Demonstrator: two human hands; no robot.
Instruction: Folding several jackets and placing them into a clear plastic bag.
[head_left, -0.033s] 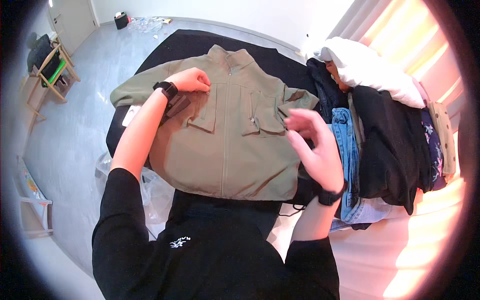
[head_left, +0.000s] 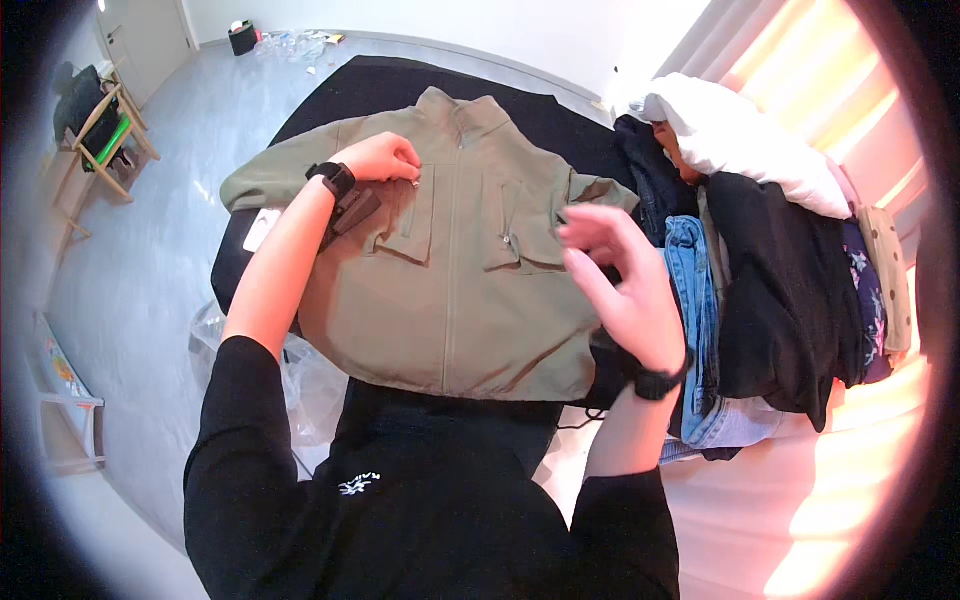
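Observation:
An olive-green zip-front jacket [head_left: 400,325] lies spread face up, its collar at the far end and its hem nearest me. My left hand [head_left: 378,158] rests over the left chest, fingers pinched at the upper end of a pocket zipper; a small zipper pull [head_left: 416,184] shows at the fingertips. Above the jacket's right side hovers my right hand [head_left: 630,290], fingers apart and slightly blurred, holding nothing. Another zipper pull [head_left: 506,239] hangs at the lower end of the right chest pocket. The jacket's right sleeve [head_left: 600,192] is bunched near its shoulder.
Black cloth [head_left: 520,100] covers the surface under the jacket. Stacked at right are blue jeans [head_left: 690,300], black clothing [head_left: 780,290] and a white pillow-like bundle [head_left: 750,145]. Clear plastic [head_left: 312,390] lies near the left front edge. A wooden chair [head_left: 110,140] stands far left.
My right hand has shifted slightly left and away from me. My left hand stays at the pocket zipper, and the jacket looks the same.

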